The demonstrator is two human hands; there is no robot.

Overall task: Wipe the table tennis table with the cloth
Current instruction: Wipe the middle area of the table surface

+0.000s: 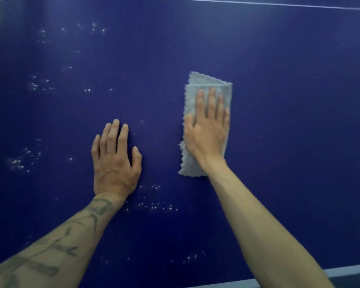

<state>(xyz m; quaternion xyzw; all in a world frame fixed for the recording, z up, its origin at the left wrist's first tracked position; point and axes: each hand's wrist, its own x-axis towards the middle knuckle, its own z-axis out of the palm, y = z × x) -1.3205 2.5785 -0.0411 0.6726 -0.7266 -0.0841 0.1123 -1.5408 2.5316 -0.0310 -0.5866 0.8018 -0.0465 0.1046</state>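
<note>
Pressing cloth (pixel 190 163) flat under straight fingers (pixel 212 100) of right hand (pixel 208 134), bracing with spread left hand (pixel 114 165); best sweeping evenly toward specks (pixel 154 205).

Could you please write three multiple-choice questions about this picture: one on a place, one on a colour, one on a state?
1. The cloth lies: A. under the right hand; B. on a chair; C. on the floor.
2. The table is: A. green; B. dark blue; C. red.
3. The left hand is: A. a fist; B. flat on the table, fingers straight; C. pinching the cloth.

Key:
1 A, the right hand presses on the grey cloth.
2 B, the whole surface is dark blue.
3 B, it rests palm down and holds nothing.
</note>
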